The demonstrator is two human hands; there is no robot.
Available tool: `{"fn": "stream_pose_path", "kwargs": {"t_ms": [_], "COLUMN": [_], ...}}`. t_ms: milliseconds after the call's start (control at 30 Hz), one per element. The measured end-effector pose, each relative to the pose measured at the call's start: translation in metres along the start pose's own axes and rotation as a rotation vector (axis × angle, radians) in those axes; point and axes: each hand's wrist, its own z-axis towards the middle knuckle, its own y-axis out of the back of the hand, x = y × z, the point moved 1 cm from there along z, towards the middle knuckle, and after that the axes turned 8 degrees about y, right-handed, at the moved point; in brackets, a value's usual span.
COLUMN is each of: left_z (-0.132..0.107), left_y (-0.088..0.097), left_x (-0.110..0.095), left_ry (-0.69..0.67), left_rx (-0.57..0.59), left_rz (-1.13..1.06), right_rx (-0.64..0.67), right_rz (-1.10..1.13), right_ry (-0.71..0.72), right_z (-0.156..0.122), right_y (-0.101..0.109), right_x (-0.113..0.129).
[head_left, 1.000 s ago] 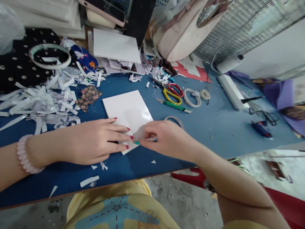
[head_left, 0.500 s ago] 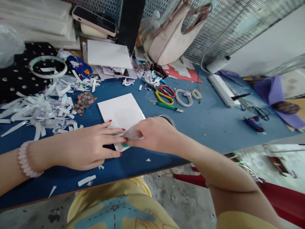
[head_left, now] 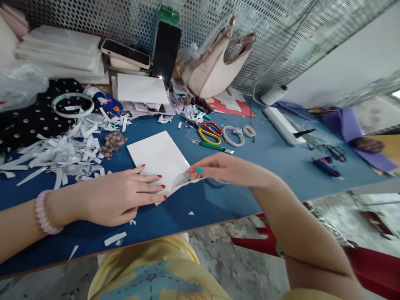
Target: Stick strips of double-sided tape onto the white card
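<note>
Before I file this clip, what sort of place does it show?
Probably a small craft or paper-cutting workspace: a blue worktable carries a heap of white paper strips, a pair of scissors and a green cutter.

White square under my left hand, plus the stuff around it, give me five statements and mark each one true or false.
1. The left hand has its fingers resting on the white square. True.
2. The scissors have two blue handles. False: one handle is red and the other is yellow.
3. The right hand is at the square's right side. True.
4. The cutter lies on the white square. False: it lies on the blue table, apart from the square.
5. A pale pink bracelet is on the left wrist. True.
</note>
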Motion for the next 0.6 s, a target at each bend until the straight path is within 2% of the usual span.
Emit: {"fn": "stream_pose_path", "kwargs": {"t_ms": [67,167,233,300,367,433,533,600], "left_z": [0.0,-0.001,-0.002,-0.002,-0.002,-0.001,0.003,0.008], "left_y": [0.0,0.001,0.002,0.002,0.001,-0.001,-0.002,-0.001], "left_x": [-0.001,-0.002,-0.003,-0.002,-0.002,-0.001,-0.001,-0.003], "left_ry": [0.015,0.02,0.014,0.003,-0.015,-0.037,-0.051,-0.039], "left_rx": [-0.002,-0.003,-0.002,-0.011,-0.04,-0.093,-0.187,-0.233], "left_rz": [0.009,0.028,0.043,0.063,0.089,0.123,0.169,0.185], "right_rx": [-0.022,-0.066,-0.129,-0.22,-0.35,-0.434,-0.422,-0.383], "right_rz": [0.226,0.511,0.608,0.611,0.489,0.246,-0.201,-0.402], "right_ry": [-0.015,0.042,0.09,0.131,0.173,0.21,0.296,0.367], "right_z": [-0.006,-0.012,-0.015,-0.018,-0.021,-0.024,-0.024,-0.021], "right_y": [0.006,0.011,0.013,0.015,0.016,0.016,0.008,0.001], "right_x": [-0.006,-0.016,-0.023,-0.031,-0.038,-0.042,-0.043,-0.043]}}
